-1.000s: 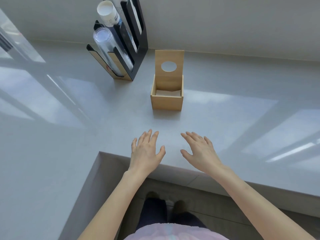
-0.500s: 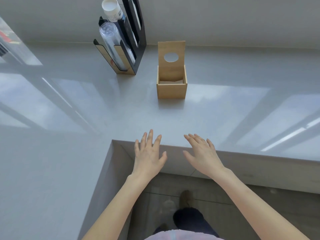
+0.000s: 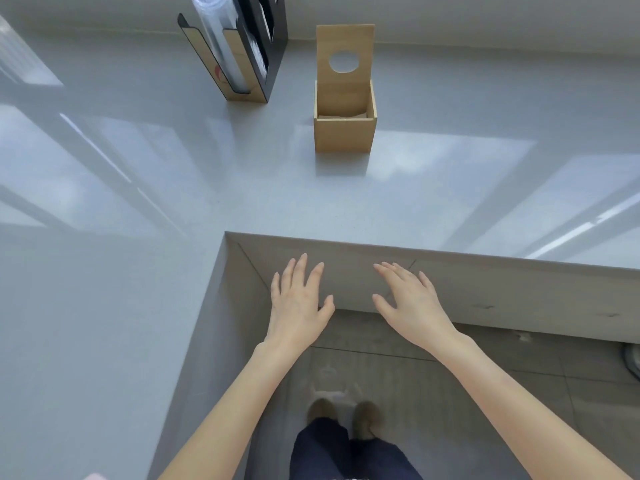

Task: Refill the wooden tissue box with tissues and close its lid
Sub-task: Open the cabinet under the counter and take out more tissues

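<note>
Tissue box (image 3: 344, 128) lid-up beside black cup rack (image 3: 254, 46), perhaps near-empty; left hand (image 3: 298, 306), right hand (image 3: 410, 304) spread, empty.

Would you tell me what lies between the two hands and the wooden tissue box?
Nothing: in the head view only bare grey countertop separates the left hand and right hand from the wooden tissue box.

Both hands, left hand (image 3: 297, 306) and right hand (image 3: 410, 304), hung spread and empty off the counter (image 3: 242, 188) edge; bare counter lay between them and the wooden tissue box (image 3: 344, 126), lid (image 3: 345, 53) upright, top open; black cup holder (image 3: 242, 50) stood left of it, apart
</note>
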`<state>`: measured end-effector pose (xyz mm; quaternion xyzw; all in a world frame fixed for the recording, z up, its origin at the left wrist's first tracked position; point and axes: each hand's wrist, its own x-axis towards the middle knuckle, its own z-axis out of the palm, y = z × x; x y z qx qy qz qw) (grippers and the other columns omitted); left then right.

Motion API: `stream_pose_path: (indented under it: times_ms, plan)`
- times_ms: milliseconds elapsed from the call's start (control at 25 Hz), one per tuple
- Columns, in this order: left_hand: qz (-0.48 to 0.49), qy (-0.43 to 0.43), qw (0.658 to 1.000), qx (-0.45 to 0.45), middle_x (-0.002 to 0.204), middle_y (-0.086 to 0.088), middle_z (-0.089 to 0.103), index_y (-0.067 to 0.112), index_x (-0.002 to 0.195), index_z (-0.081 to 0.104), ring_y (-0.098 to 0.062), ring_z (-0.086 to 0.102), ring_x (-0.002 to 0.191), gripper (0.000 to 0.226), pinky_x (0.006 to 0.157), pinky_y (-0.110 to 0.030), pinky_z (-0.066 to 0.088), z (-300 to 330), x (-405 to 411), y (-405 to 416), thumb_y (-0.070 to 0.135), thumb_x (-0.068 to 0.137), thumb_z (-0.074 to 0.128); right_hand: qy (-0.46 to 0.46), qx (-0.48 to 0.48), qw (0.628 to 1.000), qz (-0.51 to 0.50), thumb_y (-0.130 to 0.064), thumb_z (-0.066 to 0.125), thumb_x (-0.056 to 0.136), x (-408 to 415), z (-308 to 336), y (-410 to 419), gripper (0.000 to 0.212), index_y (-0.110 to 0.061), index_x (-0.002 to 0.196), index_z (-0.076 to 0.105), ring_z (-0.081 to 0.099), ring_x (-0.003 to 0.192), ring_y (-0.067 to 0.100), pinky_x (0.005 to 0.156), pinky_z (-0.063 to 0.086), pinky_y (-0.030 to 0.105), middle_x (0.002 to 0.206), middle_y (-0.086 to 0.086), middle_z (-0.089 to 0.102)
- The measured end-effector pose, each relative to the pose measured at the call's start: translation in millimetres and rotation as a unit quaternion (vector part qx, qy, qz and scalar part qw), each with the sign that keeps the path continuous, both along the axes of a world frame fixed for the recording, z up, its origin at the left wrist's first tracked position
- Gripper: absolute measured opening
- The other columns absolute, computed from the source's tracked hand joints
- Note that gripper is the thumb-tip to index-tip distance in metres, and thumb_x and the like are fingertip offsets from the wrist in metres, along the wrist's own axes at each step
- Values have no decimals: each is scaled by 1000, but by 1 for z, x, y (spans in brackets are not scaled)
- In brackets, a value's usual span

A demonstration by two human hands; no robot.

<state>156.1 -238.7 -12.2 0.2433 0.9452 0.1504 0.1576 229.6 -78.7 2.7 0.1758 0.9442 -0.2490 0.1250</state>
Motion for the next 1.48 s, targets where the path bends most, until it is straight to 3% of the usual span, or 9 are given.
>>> stream_pose_path:
  times_ms: [560, 680, 800, 960, 1160, 1320, 1480]
  plan:
    - [-51, 52, 997, -19, 158, -2, 10, 14, 147, 15, -19, 7, 145, 59, 117, -38, 5, -58, -8, 25, 26, 95, 38, 14, 59, 997, 50, -21, 37, 96, -9, -64, 35, 56, -15, 148, 15, 11, 146, 14, 119, 5, 34, 157, 0, 18]
    - [-44, 99, 994, -8, 145, -11, 41, 5, 137, 40, -29, 38, 134, 53, 110, -46, 27, -76, -21, 35, 20, 87, 47, 48, 34, 997, 54, -13, 38, 95, -22, -85, 41, 54, -13, 146, 21, 16, 144, 13, 118, 9, 34, 154, -1, 25]
    - [-70, 156, 985, -29, 122, -11, 64, 3, 118, 59, -31, 62, 110, 51, 88, -47, 51, -102, -26, 50, 27, 75, 45, 58, 51, 996, 48, -8, 41, 90, -30, -110, 47, 56, -11, 144, 26, 21, 142, 17, 118, 10, 36, 151, 2, 31]
    - [-96, 155, 983, -24, 115, -13, 67, 1, 115, 61, -36, 62, 107, 61, 85, -52, 50, -130, -31, 75, 20, 59, 77, 84, 95, 991, 36, -4, 51, 82, -34, -141, 57, 61, -9, 141, 35, 36, 135, 25, 116, 16, 43, 142, 7, 46]
    - [-90, 142, 986, -5, 110, -15, 69, -2, 116, 60, -42, 62, 105, 65, 86, -59, 47, -155, -34, 99, 16, 56, 79, 83, 103, 991, 33, -8, 47, 87, -37, -160, 67, 60, -12, 144, 29, 31, 137, 21, 118, 10, 40, 147, 3, 39]
    - [-85, 160, 983, 38, 117, -14, 66, 1, 122, 56, -39, 60, 110, 64, 90, -53, 47, -162, -26, 105, 10, 60, 73, 167, 135, 977, 12, 1, 59, 75, -36, -164, 71, 56, -6, 130, 49, 32, 116, 19, 105, 35, 49, 129, 11, 58]
    - [-73, 210, 974, 42, 110, -13, 68, 2, 112, 62, -40, 63, 102, 59, 89, -55, 47, -155, -30, 114, 12, 56, 74, 176, 176, 968, -2, 2, 63, 68, -29, -171, 74, 59, 0, 125, 50, 31, 116, 24, 102, 37, 53, 123, 18, 60]
